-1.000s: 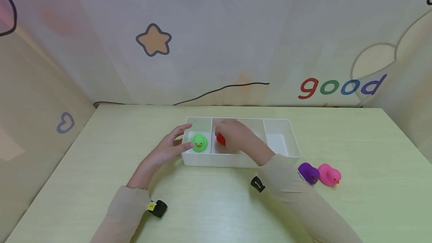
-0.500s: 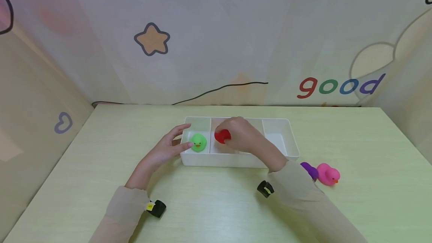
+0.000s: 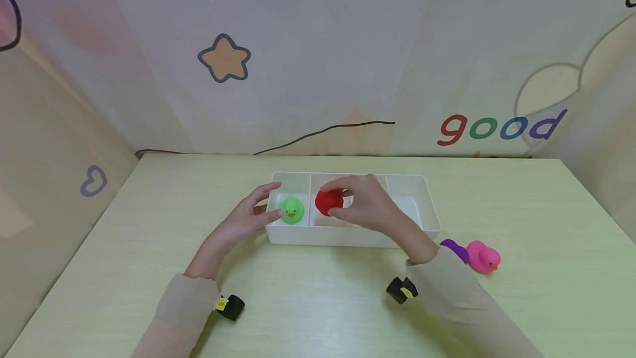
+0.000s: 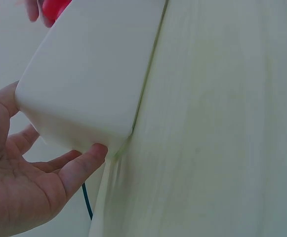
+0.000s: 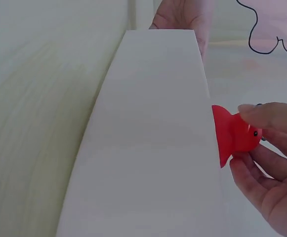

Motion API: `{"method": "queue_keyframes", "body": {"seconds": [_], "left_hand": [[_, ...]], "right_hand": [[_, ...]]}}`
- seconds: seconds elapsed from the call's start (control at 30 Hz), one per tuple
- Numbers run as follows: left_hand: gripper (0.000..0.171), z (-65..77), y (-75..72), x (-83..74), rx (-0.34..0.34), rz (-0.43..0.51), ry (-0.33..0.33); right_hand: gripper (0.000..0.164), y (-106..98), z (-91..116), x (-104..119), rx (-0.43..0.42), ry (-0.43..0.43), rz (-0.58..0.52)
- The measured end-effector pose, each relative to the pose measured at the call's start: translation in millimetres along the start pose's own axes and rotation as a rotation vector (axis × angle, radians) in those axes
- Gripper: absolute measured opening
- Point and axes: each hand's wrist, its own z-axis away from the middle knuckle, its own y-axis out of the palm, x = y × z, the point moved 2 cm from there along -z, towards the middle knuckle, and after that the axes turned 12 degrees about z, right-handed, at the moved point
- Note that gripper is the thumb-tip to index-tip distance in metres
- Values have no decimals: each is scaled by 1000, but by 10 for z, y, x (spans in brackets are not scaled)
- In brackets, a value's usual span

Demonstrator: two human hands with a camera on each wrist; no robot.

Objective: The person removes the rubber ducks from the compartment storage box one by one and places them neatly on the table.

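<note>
A white box with compartments (image 3: pixel 308 236) lies lengthwise on the table. My left hand (image 3: pixel 245 216) holds its left end, thumb at the front rim and fingers along the end wall and back. With thumb and fingertips my right hand (image 3: pixel 370 203) pinches a red rubber duck (image 3: pixel 328 203) at the second compartment from the left. In the right wrist view the red duck (image 5: pixel 227 136) shows above the box edge, held by its head; its lower part is hidden by the box wall. A green rubber duck (image 3: pixel 292 210) sits in the leftmost compartment.
On the table right of the box, a pink rubber duck (image 3: pixel 483 257) sits against a purple rubber duck (image 3: pixel 456 249), which the right sleeve (image 3: pixel 447 286) partly covers. A printed cloth (image 3: pixel 318 59) hangs behind the table.
My right hand has shifted right and turned, so more of the red duck shows between its fingers. The right sleeve now covers part of the purple duck. My left hand stays put.
</note>
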Motion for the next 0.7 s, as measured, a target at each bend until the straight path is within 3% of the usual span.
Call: {"method": "queue_keyframes", "body": {"seconds": [0.43, 0.7], "left_hand": [[63, -3, -4, 10, -2, 7, -2], [63, -3, -5, 19, 0, 7, 5]], "right_hand": [[34, -137, 229, -66, -90, 125, -252], [35, -282, 365, -85, -117, 146, -275]]}}
